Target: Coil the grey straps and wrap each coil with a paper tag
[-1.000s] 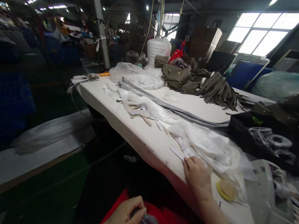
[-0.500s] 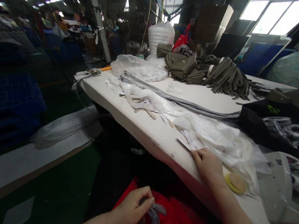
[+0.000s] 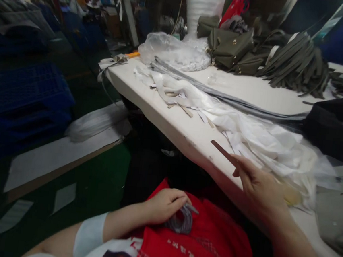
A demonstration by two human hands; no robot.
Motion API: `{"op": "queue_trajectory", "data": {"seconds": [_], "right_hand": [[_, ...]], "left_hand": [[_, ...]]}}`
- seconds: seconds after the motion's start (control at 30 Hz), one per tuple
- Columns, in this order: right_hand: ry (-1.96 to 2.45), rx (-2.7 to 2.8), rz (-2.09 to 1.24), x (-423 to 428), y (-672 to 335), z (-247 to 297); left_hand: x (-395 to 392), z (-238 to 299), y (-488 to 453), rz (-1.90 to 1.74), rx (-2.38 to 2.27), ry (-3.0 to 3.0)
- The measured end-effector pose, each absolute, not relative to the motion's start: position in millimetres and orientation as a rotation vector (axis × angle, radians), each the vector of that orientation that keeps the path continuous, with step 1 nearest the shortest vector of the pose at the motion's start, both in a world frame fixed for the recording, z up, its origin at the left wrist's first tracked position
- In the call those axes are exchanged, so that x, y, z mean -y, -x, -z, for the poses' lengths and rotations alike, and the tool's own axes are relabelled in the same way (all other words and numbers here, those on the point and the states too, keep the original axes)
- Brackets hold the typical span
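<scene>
My left hand [image 3: 168, 205] rests over the red apron on my lap, its fingers closed round a coiled grey strip [image 3: 182, 220] with one loose end poking out. Above the near edge of the white table [image 3: 171, 132], my right hand [image 3: 260, 185] pinches a thin, flat brown strip [image 3: 223, 152] that points up and to the left. Whether the strip is a blade or stiff material, I cannot make out. Beyond it lies a long heap of white fabric strips [image 3: 241, 123], with several short cut pieces [image 3: 185, 110] along its near side. A yellow-rimmed tape roll [image 3: 292, 195] sits partly hidden behind my right wrist.
Long grey strips [image 3: 223, 96] run across the table behind the white heap. Olive bags [image 3: 232, 49], dark cut straps [image 3: 299, 64] and a clear plastic bag [image 3: 173, 52] lie at the back. Blue pallets [image 3: 25, 98] are stacked on the floor at left.
My right hand has lifted the flat strip off the tabletop. My left hand keeps its hold on the coil. The view has tilted down, showing more of the lap.
</scene>
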State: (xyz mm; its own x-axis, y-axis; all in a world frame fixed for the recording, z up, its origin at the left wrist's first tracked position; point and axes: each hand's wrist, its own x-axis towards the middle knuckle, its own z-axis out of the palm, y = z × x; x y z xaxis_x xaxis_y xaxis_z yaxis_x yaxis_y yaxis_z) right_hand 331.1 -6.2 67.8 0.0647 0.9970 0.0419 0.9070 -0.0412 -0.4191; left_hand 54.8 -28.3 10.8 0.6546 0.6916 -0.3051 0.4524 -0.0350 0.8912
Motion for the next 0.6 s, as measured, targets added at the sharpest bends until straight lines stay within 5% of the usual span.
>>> {"op": "queue_trajectory", "data": {"seconds": [0.33,0.6], "right_hand": [[1.709,1.888,-1.022,74,-285,-53],[1.694,2.396,-0.551,92,-254,-69]], "left_hand": [[43,4,-47,-0.315,-1.065,-1.392],[46,1,-50,-0.303,-1.105,-1.279]]}}
